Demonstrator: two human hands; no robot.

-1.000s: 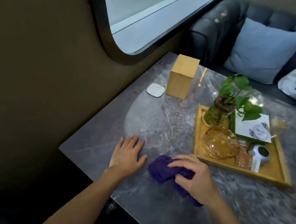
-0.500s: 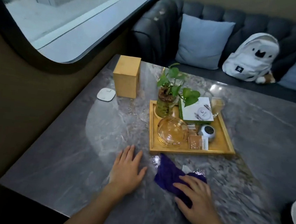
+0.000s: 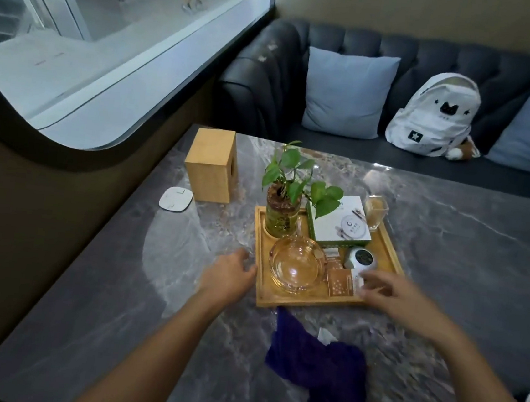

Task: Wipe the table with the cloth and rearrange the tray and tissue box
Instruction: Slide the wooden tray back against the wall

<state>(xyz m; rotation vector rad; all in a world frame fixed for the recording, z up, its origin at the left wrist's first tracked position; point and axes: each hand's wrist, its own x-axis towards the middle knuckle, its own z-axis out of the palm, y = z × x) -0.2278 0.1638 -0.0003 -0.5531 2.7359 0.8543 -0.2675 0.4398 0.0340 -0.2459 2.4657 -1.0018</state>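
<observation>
You look down on a grey marble bench [image 3: 448,253]. Your left hand [image 3: 228,275] sits at the tray's 9 o'clock edge, fingers loosely spread and curled, holding nothing; you cannot tell whether it touches the rim. Your right hand [image 3: 388,290] reaches over the tray's 4 o'clock corner, fingers apart, tips at or just above the rim, gripping nothing that shows.

The wooden tray [image 3: 389,246] lies near the bench's middle. On it stand a plant [image 3: 284,203] in a glass jar at 11 o'clock, a white and green box [image 3: 339,228] at 1 o'clock, a clear glass bowl [image 3: 296,264] at 7 o'clock, a small white round gadget [image 3: 360,258] at 4 o'clock, and brown packets [image 3: 341,282] at 5 o'clock. A small glass [image 3: 375,212] stands at the tray's far right corner.

The purple cloth [image 3: 321,367] lies crumpled on the bench at the tray's 6 o'clock, apart from both hands. The wooden tissue box [image 3: 210,165] stands upright at the tray's 10 o'clock, near the window [image 3: 94,35]. A white pad [image 3: 175,199] lies just beside the box, at its 8 o'clock.

Beyond the bench, a dark sofa [image 3: 269,86] holds blue cushions [image 3: 346,95] and a white backpack [image 3: 432,117].
</observation>
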